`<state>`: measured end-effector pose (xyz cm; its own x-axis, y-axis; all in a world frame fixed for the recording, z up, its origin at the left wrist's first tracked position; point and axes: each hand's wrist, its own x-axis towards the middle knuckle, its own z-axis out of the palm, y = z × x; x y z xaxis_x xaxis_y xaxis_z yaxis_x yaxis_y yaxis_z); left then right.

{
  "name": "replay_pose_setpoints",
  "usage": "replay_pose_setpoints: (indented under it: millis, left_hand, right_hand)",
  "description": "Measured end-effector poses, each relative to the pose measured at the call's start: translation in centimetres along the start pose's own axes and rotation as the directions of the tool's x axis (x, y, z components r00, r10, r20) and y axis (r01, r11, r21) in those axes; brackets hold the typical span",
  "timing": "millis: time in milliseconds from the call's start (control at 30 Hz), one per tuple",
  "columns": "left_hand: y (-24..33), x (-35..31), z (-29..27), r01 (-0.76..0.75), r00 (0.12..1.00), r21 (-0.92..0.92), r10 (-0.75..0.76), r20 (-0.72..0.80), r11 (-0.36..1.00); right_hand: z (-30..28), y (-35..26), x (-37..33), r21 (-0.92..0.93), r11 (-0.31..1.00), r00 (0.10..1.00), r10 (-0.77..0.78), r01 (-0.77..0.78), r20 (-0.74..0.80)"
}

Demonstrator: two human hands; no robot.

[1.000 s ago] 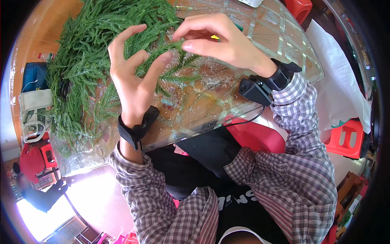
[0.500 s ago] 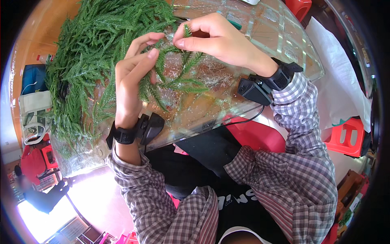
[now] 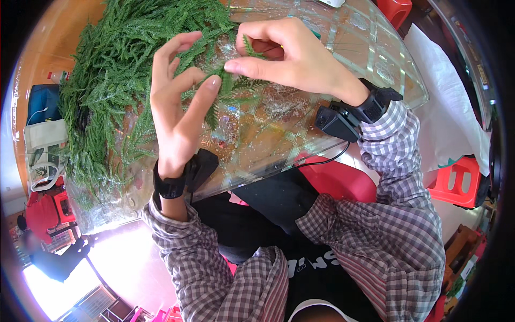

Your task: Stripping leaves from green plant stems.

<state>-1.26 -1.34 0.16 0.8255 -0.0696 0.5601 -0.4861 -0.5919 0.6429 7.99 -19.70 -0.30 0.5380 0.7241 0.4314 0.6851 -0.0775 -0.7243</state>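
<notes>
A green artificial pine sprig point(image 3: 226, 85) is held above the table between my two hands. My right hand point(image 3: 292, 56) pinches it between thumb and fingers, and a needled tip pokes up inside the curl of that hand. At the sprig's left side, the thumb and index finger of my left hand point(image 3: 179, 102) come together on it, while the other fingers are raised and spread. Part of the sprig hangs below my left thumb. My fingers hide where its pieces join. A large heap of similar pine branches point(image 3: 123, 70) lies just left of my hands.
Small pale scraps point(image 3: 284, 104) litter the clear-covered table point(image 3: 348, 53). A black device with a cable point(image 3: 338, 121) is strapped at my right wrist, another at my left. A red stool point(image 3: 456, 182) stands at right, and a white cloth point(image 3: 445, 102) hangs beside the table.
My left hand has turned and its upper fingers have lifted and spread. My right thumb has shifted down-left on the sprig, which is now bunched closer between my hands.
</notes>
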Motion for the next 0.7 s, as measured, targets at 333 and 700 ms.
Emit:
replay_pose_setpoints:
  millis: [333, 700]
  left_hand:
    - [0.09, -0.12, 0.11, -0.093, 0.994, 0.138, 0.100, -0.043, 0.986]
    - [0.04, -0.17, 0.36, -0.046, 0.998, 0.051, 0.049, -0.043, 0.998]
  right_hand:
    - [0.02, 0.35, 0.52, -0.399, 0.818, 0.849, -0.505, 0.413, -0.156]
    - [0.06, 0.00, 0.31, -0.747, 0.506, 0.749, -0.663, 0.431, -0.017]
